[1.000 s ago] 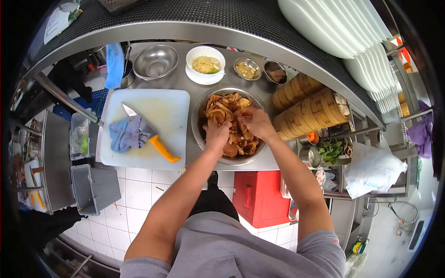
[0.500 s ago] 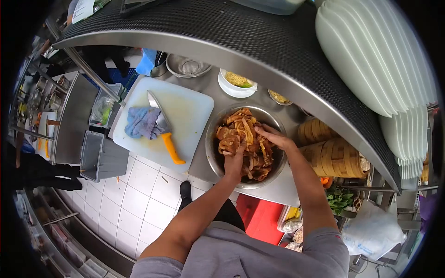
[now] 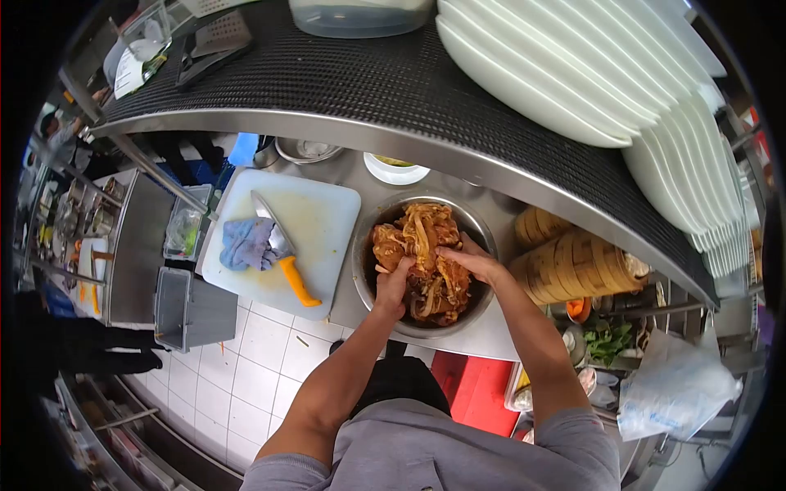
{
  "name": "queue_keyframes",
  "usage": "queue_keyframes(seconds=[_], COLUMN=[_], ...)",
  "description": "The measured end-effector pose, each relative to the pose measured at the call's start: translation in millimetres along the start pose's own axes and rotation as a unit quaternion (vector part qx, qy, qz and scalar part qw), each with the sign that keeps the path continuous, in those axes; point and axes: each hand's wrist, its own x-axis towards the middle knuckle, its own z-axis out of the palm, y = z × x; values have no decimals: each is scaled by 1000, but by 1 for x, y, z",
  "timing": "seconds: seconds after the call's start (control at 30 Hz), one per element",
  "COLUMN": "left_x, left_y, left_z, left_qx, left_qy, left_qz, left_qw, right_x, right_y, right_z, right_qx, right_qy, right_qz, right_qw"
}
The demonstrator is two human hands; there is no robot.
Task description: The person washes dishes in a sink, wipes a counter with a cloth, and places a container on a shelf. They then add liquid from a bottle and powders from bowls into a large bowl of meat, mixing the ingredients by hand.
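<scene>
A steel bowl (image 3: 489,307) on the counter holds sauce-coated meat (image 3: 430,237) with pale strips mixed in. My left hand (image 3: 393,286) grips the meat from the left side, its thumb on top and its fingers partly hidden. From the right, my right hand (image 3: 471,259) holds the same mass, the fingertips sunk in it. Left of the bowl lies a white cutting board (image 3: 323,213). On the board a knife with an orange handle (image 3: 299,282) rests against a blue-purple cloth (image 3: 248,243).
An overhead shelf (image 3: 327,78) with stacked white plates (image 3: 540,78) crosses above the counter. Bamboo steamers (image 3: 569,266) stand right of the bowl, and a white dish (image 3: 395,170) behind it. Grey bins (image 3: 196,307) are at left. A person in dark clothing (image 3: 90,344) stands far left.
Both hands have gathered the meat into a higher mound, and the left hand has moved to the bowl's left side. The view has shifted, showing more of the shelf.
</scene>
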Motion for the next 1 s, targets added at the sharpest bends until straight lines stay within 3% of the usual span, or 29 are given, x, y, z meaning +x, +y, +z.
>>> queue_keyframes(seconds=[0.1,0.13,0.17,0.23,0.27,0.37,0.43,0.5,0.57,0.6,0.77,0.8,0.83,0.87,0.9,0.93,0.97,1.0], left_x=[-2,-4,-5,-12,-15,-3,0,-1,-13,-28,13,12,12,17,14,12,11,33], left_y=[3,5,8,18,25,42,58,77,96,113,77,72,70,78,78,79,82,74], left_z=[8,10,14,21,26,28,31,37,46,57,40,36,34,31,33,33,35,29], left_qx=[58,80,102,148,170,221,259,397,511,633,658,656,653,682,691,697,703,728], left_qy=[4,-1,-7,-24,-35,-83,-96,-127,-150,-118,-46,-31,-15,-60,-66,-70,-72,-105], left_qz=[65,71,77,81,81,89,83,120,145,118,174,189,205,152,162,176,190,143], left_qw=[996,994,992,985,981,968,958,901,834,756,731,730,729,713,702,692,682,662], right_x=[-20,-10,-7,-29,-18,-53,-47,-47,-59,-58,-62,-68,-77,-85,-94,-105,-95,-72], right_y=[-21,-8,4,-31,-9,-52,-38,-36,-57,-54,-42,-38,-32,-30,-33,-37,-6,43], right_z=[11,18,13,21,18,23,14,10,17,19,32,33,38,42,46,48,48,45], right_qx=[-81,-161,-192,-249,-276,-241,-294,-340,-279,-275,-201,-231,-218,-208,-199,-202,-126,-49], right_qy=[89,165,167,171,219,201,245,291,278,290,386,391,404,417,428,387,375,360], right_qz=[6,-38,-30,-12,-64,-21,-32,-50,-9,-8,-68,-126,-108,-95,-85,3,-25,-53], right_qw=[993,972,967,953,934,949,923,893,919,916,898,882,882,880,877,900,918,930])
